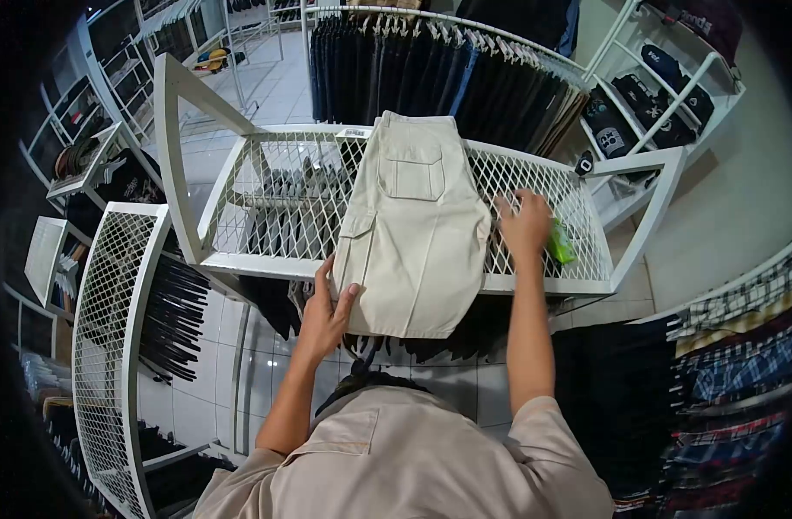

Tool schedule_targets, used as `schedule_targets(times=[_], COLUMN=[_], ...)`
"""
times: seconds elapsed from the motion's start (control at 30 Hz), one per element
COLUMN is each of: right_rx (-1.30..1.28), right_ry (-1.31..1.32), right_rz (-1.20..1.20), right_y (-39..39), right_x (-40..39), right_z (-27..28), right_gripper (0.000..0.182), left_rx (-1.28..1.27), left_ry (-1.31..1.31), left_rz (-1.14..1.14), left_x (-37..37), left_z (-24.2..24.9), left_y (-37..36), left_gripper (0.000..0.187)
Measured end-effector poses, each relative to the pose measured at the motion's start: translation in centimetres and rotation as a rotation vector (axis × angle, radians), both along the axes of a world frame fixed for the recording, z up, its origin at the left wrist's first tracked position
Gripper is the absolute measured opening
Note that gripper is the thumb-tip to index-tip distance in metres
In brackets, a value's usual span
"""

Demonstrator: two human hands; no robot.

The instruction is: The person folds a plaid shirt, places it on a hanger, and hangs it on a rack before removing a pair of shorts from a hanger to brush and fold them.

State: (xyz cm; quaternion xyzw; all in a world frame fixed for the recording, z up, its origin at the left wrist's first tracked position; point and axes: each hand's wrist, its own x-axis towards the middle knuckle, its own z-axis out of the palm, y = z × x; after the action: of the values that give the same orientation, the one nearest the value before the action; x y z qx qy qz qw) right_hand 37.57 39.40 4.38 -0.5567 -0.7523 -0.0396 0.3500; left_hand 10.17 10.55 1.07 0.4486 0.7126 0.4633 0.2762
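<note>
Cream cargo pants (418, 251) lie folded across a white mesh rack top (279, 259), one flap pocket facing up and another at the left edge. Their lower end hangs over the near edge of the rack. My left hand (325, 313) is at the lower left edge of the pants, thumb on the cloth and fingers apart along the side. To the right of the pants, my right hand (526, 227) is over the mesh with its fingers apart and slightly curled. A bright green item (560, 244) lies on the mesh beside my right wrist, partly covered by it.
Dark trousers (396, 73) hang on a rail behind the rack. Caps (664, 65) sit on wall shelves at the upper right. Another mesh rack (111, 329) with hangers stands at the left. Plaid shirts (742, 372) hang at the lower right. Raised white frames bound the rack's ends.
</note>
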Motion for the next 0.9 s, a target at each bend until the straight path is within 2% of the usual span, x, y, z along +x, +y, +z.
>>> schedule_targets(times=[0.07, 0.13, 0.23, 0.33, 0.37, 0.43, 0.47, 0.53, 0.6, 0.67, 0.73, 0.77, 0.83, 0.87, 0.9], right_rx=[0.051, 0.010, -0.228, -0.101, -0.151, -0.170, -0.240, -0.203, -0.083, -0.112, 0.006, -0.013, -0.058, -0.056, -0.129], right_ry=[-0.106, -0.353, -0.261, -0.180, -0.023, 0.056, 0.193, 0.051, -0.035, -0.099, -0.171, -0.069, 0.137, 0.166, 0.159], right_rz=[-0.210, -0.407, -0.241, -0.143, -0.011, 0.230, 0.435, 0.662, 0.647, 0.227, -0.177, -0.085, 0.110, 0.376, 0.529], right_y=[-0.6, -1.2, -0.7, -1.6, -4.2, -10.4, -13.5, -17.9, -16.7, -12.2, -9.6, -9.3, -10.7, -11.5, -12.9], right_x=[4.1, 7.3, 10.0, 9.2, 6.8, 1.2, -1.3, -4.4, -3.3, 0.8, 4.5, 4.4, 0.9, -1.6, -4.6], right_z=[0.6, -0.6, -2.8, -4.1, -1.7, 1.1, 1.3, 0.0, -1.0, -1.3, -1.2, -1.2, 1.4, 1.7, 1.6], right_gripper=[0.049, 0.057, 0.056, 0.053, 0.052, 0.050, 0.052, 0.054, 0.053, 0.052, 0.052, 0.052, 0.054, 0.058, 0.058], left_rx=[-0.026, -0.072, -0.160, -0.013, 0.091, 0.050, 0.029, 0.020, 0.039, 0.048, 0.008, -0.129, -0.125, -0.134, -0.115], left_ry=[0.035, 0.083, 0.104, 0.221, 0.281, 0.229, 0.206, 0.195, 0.220, 0.205, 0.164, 0.055, 0.054, 0.058, 0.089], left_rz=[0.008, 0.033, 0.066, 0.045, 0.042, 0.027, 0.013, -0.009, -0.018, -0.017, -0.029, -0.033, -0.035, -0.042, -0.048], left_x=[0.2, 0.4, 0.9, 1.0, 0.9, 0.9, 0.8, 0.7, 0.4, 0.5, 0.5, 0.5, 0.3, 0.2, 0.1], left_z=[0.0, 0.5, 1.9, 1.0, 0.1, 0.3, 0.5, 0.4, 0.1, 0.1, 1.1, 2.2, 2.1, 2.1, 1.9], left_y=[-0.5, -0.7, -0.8, -0.3, 0.0, 0.1, 0.3, 0.6, 0.5, 0.4, 0.3, 0.3, 0.6, 0.3, 0.2], left_gripper=[0.068, 0.069, 0.068, 0.065, 0.062, 0.061, 0.061, 0.062, 0.063, 0.064, 0.065, 0.065, 0.066, 0.066, 0.066])
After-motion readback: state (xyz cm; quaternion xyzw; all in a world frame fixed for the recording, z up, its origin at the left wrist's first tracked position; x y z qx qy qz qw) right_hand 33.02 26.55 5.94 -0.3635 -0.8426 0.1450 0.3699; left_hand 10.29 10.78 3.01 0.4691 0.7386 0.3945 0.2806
